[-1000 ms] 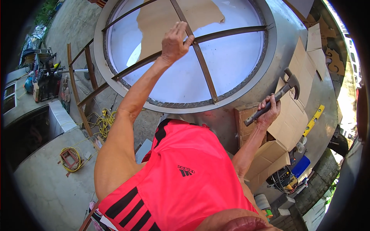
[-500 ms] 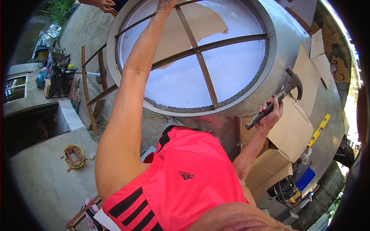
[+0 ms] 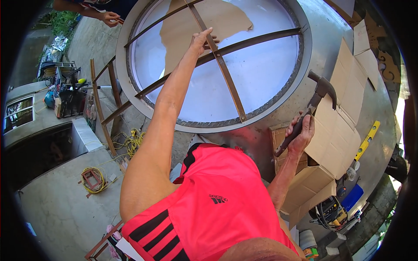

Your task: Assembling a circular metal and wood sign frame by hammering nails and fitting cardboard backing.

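Observation:
In front of me lies a large round frame (image 3: 204,127) with a pale rim and a whitish inner surface. Brown metal bars (image 3: 261,40) cross it. My left hand (image 3: 201,42) is wrapped around the long bar (image 3: 229,85), just beyond the crossing, its thumb on one side and fingers on the other. Away to the right, my right hand (image 3: 303,135) grips a claw hammer (image 3: 320,89) by its dark handle, the head raised up and away from the frame. A torn piece of brown cardboard (image 3: 228,21) shows beneath the bars.
Another person's hand (image 3: 111,18) is at the upper left. Brown metal framing (image 3: 99,93) stands left of the round frame. Opened cardboard boxes (image 3: 333,141) and a yellow spirit level (image 3: 367,140) are on the right. Coiled yellow cable (image 3: 92,180) lies on the left floor.
My left hand has come down from the frame's far edge to the long bar near the crossing. The hammer in my right hand has shifted slightly left and down. The other person's hand shows lower.

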